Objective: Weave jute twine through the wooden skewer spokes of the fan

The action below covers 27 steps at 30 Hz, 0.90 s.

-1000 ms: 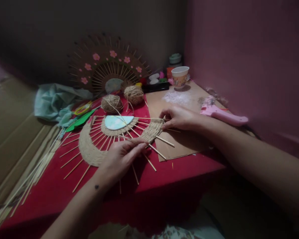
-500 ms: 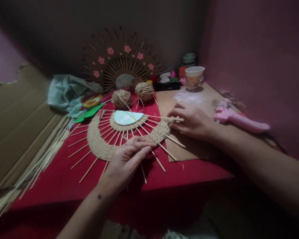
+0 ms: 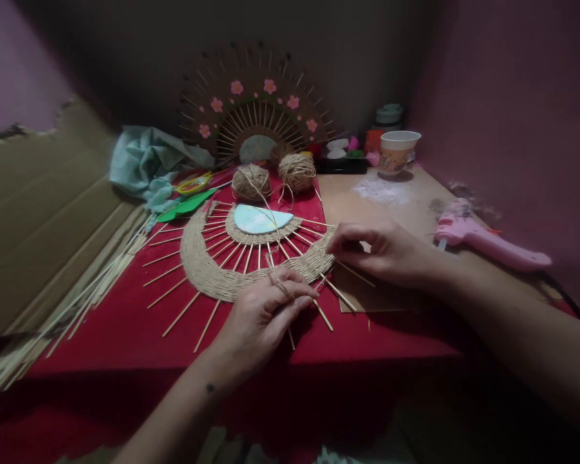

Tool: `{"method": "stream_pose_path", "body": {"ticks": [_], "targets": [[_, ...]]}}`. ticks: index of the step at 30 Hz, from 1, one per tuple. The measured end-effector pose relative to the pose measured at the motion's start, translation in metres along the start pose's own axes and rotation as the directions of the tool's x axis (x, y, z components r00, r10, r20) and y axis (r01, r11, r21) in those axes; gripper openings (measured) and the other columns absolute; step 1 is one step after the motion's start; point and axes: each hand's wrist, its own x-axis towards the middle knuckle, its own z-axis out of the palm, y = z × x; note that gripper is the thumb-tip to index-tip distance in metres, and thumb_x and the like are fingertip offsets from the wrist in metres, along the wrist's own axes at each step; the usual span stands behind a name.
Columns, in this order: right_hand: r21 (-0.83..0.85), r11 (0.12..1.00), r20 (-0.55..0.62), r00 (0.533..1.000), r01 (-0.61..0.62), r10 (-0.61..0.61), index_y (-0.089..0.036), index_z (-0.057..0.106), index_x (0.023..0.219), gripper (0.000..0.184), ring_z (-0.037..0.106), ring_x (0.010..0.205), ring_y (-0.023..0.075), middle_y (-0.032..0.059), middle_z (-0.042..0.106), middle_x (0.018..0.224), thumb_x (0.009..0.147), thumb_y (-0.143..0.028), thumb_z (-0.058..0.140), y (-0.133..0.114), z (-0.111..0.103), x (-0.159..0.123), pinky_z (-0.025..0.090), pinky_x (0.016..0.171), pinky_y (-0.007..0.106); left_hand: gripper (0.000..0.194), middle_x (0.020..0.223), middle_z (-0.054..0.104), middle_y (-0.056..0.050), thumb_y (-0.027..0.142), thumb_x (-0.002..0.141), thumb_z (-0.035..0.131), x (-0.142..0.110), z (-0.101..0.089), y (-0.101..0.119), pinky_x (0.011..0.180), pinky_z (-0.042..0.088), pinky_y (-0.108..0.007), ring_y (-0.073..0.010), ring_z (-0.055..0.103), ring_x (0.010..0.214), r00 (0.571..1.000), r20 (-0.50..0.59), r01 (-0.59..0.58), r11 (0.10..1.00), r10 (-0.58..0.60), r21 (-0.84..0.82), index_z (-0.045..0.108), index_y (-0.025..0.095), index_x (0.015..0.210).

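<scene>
A half-round fan of wooden sticks woven with jute twine lies flat on the red table, with a pale blue half-disc at its centre. My left hand rests on the fan's near edge, its fingers closed round a strand of twine that runs up over the fan. My right hand pinches the right end of the woven band, fingers curled together over the sticks there. Two balls of jute twine sit just behind the fan.
A finished fan with pink flowers leans on the back wall. A paper cup and a pink glue gun lie on brown card at right. Teal cloth, scissors, loose sticks and cardboard are at left.
The view has swung left, so everything sits further right. My right hand has gone from lying flat to pinching the band's right end. My left hand has kept its hold on the twine.
</scene>
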Motion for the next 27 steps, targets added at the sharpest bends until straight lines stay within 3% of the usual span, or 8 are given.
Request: {"method": "stream_pose_path", "body": {"ticks": [4,12,21,27], "targets": [[0.053,0.999,-0.019,1.0,-0.008,0.009,-0.017,0.061,0.089,0.012,0.057,0.076,0.0125,0.0018,0.064,0.084,0.082,-0.014,0.052,0.0,-0.001,-0.001,0.046,0.07,0.024,0.014,0.092,0.065,-0.007,0.015,0.086,0.056,-0.002,0.0,0.001,0.078,0.049,-0.026,-0.0133,0.062,0.085,1.0,-0.013,-0.017,0.999,0.017,0.03,0.07,0.015,0.088],[-0.019,0.986,0.224,0.962,0.167,-0.158,-0.015,0.064,0.086,0.01,0.054,0.081,0.0125,0.0034,0.059,0.087,0.08,-0.01,0.058,-0.008,0.0,0.0,0.045,0.074,0.025,0.013,0.093,0.066,-0.006,0.013,0.085,0.058,-0.006,0.002,0.001,0.08,0.048,-0.025,-0.0127,0.061,0.087,0.998,-0.012,-0.061,0.996,0.062,0.071,0.07,0.015,0.088],[-0.194,0.971,0.181,0.978,0.137,-0.102,-0.015,0.066,0.076,0.007,0.052,0.078,0.0122,0.0026,0.059,0.081,0.077,-0.009,0.062,-0.007,0.017,0.004,0.041,0.073,0.025,0.015,0.092,0.068,-0.004,0.009,0.084,0.058,-0.018,0.001,0.005,0.078,0.049,-0.022,-0.0113,0.063,0.087,0.993,0.041,-0.112,0.993,0.111,0.025,0.069,0.016,0.092],[-0.189,0.972,0.17,0.979,0.14,-0.108,-0.016,0.063,0.074,0.009,0.051,0.078,0.0124,0.0013,0.058,0.079,0.077,-0.008,0.061,-0.009,0.018,0.004,0.04,0.073,0.025,0.019,0.09,0.069,-0.002,0.009,0.085,0.057,-0.031,0.017,0.017,0.075,0.05,-0.021,-0.0105,0.064,0.083,0.994,-0.084,-0.07,0.996,0.074,0.046,0.066,0.018,0.099]]}}
